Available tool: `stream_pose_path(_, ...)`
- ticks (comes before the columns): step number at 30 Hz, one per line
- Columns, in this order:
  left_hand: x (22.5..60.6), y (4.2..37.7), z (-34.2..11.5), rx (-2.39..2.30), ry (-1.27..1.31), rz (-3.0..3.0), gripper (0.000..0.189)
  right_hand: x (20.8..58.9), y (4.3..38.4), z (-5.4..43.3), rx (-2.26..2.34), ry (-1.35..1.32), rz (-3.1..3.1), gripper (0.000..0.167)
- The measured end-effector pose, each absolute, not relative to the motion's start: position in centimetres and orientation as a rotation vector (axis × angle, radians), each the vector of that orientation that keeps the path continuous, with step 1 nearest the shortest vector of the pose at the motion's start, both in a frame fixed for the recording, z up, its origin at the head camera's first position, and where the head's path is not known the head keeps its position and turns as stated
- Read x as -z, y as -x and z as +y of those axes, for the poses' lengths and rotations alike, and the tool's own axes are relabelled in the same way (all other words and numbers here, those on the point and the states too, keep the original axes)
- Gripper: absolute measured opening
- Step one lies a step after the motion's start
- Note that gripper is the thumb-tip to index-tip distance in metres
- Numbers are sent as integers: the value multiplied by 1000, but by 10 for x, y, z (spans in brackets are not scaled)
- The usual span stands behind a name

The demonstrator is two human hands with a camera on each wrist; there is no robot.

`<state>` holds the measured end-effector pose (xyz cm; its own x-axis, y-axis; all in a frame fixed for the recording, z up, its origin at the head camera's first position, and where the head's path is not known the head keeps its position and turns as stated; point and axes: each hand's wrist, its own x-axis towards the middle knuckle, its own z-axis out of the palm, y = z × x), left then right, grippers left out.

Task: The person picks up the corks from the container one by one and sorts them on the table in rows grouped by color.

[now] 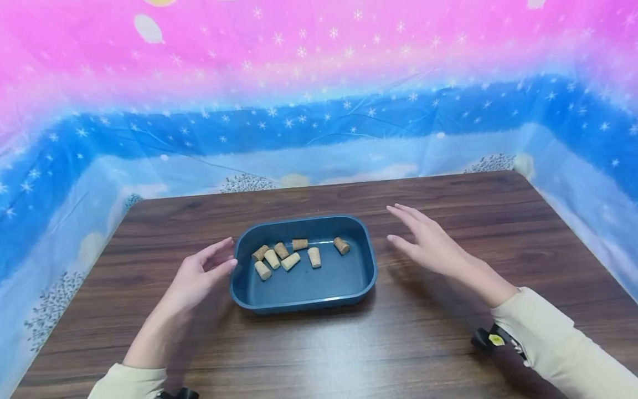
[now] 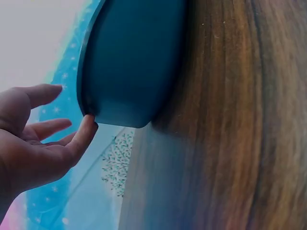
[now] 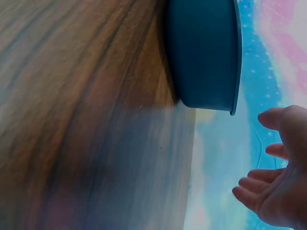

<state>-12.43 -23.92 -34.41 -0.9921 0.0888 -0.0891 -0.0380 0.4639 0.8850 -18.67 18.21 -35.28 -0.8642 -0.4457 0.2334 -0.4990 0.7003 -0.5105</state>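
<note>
Behind and around the table, we see a pink and blue snowflake cloth (image 1: 309,127). The dark wooden table (image 1: 498,221) spreads below it, and on it sits a blue tray (image 1: 319,285) between our hands. Pale sleeves (image 1: 558,338) cover both forearms, which slant inward from the lower corners.

Our left hand (image 1: 201,271) is at the tray's left end, fingers bent gently and parted from the thumb, pinching nothing; its fingertips come right up to the rim, though we cannot tell whether they touch. Our right hand (image 1: 431,244) is held off the right end, a gap between, its fingers stretched toward the tray, thumb lowered and apart, grasping nothing.

Inside the tray we count eight corks (image 1: 291,261): seven lie toward the left and middle, one toward the right end.
</note>
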Motion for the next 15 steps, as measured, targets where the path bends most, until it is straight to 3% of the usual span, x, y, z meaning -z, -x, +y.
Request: stream_pose_path(15, 361, 130, -236, -1802, 230, 2356, 55, 340, 201, 136, -1110, -931, -2775, 42)
